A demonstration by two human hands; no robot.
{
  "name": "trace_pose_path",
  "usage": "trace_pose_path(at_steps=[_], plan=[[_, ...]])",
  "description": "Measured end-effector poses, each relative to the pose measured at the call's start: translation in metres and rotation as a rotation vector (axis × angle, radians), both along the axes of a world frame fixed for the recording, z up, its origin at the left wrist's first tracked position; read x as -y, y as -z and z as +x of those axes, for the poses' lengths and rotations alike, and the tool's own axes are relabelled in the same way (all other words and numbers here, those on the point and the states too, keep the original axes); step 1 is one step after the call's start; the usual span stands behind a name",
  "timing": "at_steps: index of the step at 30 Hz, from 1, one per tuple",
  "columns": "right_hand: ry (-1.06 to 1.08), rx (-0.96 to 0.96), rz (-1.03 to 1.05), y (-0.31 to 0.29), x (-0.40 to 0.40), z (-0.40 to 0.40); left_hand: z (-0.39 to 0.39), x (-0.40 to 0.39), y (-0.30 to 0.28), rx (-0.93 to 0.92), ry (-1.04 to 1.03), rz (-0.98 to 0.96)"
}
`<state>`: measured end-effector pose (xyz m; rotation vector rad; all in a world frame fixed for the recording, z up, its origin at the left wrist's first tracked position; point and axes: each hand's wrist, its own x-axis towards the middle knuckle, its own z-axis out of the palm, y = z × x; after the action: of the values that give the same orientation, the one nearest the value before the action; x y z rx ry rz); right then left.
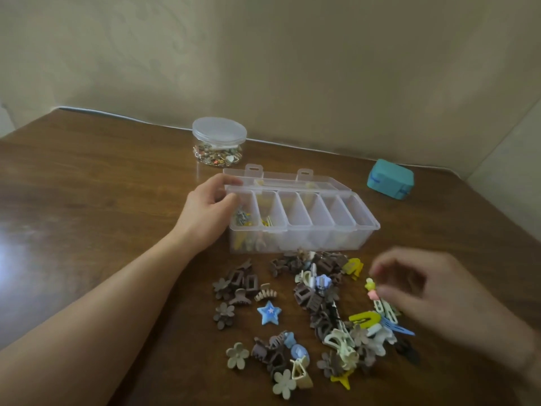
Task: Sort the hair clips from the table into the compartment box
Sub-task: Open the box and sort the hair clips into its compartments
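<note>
Compartment box at frame centre, lid open; only two leftmost compartments hold clips. Hair clips mostly unsorted, heaped lower centre. Left hand grips box's left end. Right hand, blurred, fingers pinched on small clip.

I see the compartment box, clear plastic, lying open with its lid folded back behind it. It has six long compartments side by side; the two at the left end hold a few small clips, grey and yellow, and the other four look bare. Just in front of it the hair clips lie scattered in a loose pile: mostly brown claws and flower shapes, some cream ones, a few yellow. A blue star clip lies flat, slightly apart from the pile, toward its left.
</note>
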<state>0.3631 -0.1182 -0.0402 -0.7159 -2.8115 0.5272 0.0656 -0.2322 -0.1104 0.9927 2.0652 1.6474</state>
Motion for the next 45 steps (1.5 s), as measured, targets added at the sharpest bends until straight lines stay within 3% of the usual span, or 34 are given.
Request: trace_pose_path(at_steps=[4,7,13,20,27,33,36,40,45], plan=[[0.216,0.099,0.055,0.029,0.01,0.052,0.002,0.001,0.0,0.007,0.021,-0.002],[0.363,-0.002,-0.051,0.042,0.016,0.06,0.003,0.001,-0.001,0.011,0.019,0.001],[0.442,-0.151,-0.231,0.053,0.015,0.051,0.006,0.002,-0.003,0.016,0.027,-0.007],[0.361,-0.291,-0.133,0.007,-0.006,0.023,0.006,0.001,-0.004,0.029,0.032,0.003],[0.201,-0.432,-0.015,-0.016,-0.015,-0.104,0.002,0.001,-0.002,0.013,0.025,-0.003],[0.052,-0.262,0.033,0.002,0.003,-0.145,-0.001,0.001,-0.001,0.004,0.031,-0.011],[0.026,-0.239,0.065,-0.003,0.001,-0.115,-0.001,0.001,0.0,-0.004,0.015,-0.019],[0.167,-0.237,0.075,-0.005,-0.012,-0.053,0.0,0.001,0.0,0.002,0.013,-0.018],[0.301,0.164,0.062,0.02,-0.01,0.0,0.001,0.0,-0.001,0.014,0.024,-0.013]])
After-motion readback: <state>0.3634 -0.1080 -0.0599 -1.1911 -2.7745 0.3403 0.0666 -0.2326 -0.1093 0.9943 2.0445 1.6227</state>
